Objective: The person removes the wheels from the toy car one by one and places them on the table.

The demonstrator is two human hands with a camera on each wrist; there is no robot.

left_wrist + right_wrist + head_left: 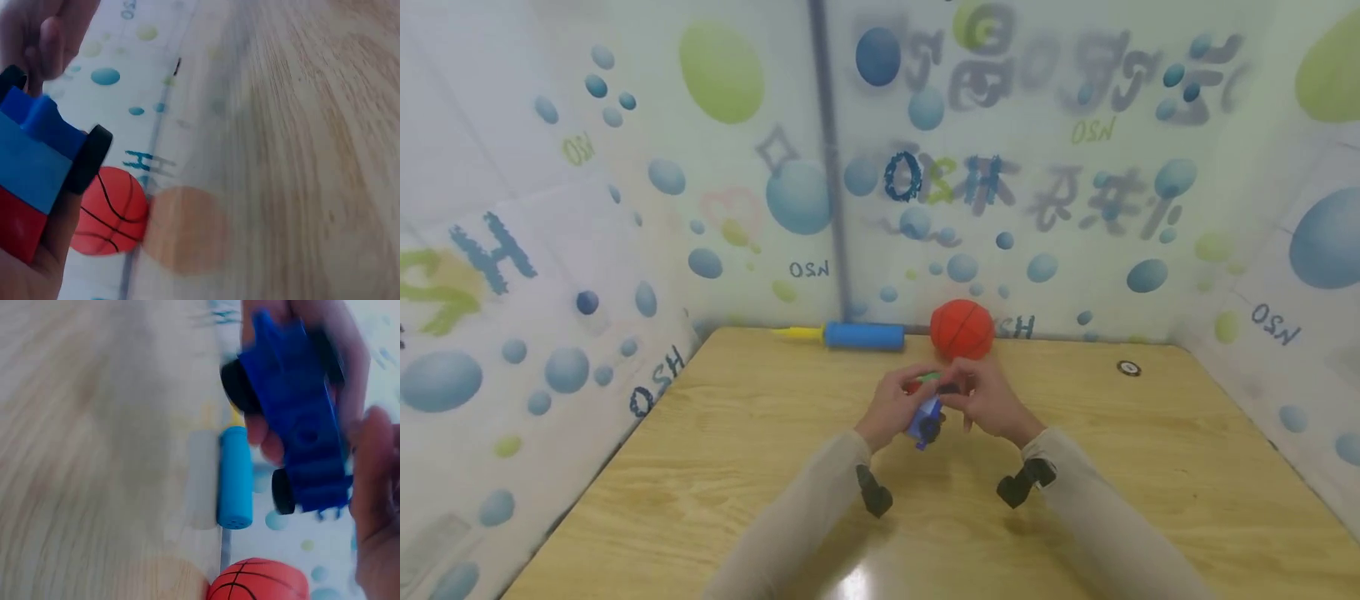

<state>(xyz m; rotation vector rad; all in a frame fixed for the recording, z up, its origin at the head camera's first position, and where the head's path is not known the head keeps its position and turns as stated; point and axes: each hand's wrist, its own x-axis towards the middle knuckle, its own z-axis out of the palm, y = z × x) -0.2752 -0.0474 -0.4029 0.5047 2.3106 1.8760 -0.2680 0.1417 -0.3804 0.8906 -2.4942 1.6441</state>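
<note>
Both hands, left hand (895,408) and right hand (988,400), pinch blue toy car (925,421), blurry, over wooden table (737,467); bubble-print walls (1075,208); basketball (962,329), pump (861,336) at back edge.

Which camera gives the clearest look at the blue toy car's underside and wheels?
The right wrist view: the toy car fills it, underside and black wheels showing. The left wrist view shows only one end; the head view has it small, mostly hidden between both hands.

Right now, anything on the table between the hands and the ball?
Nothing: head view shows only bare table between the hands and the ball.
</note>
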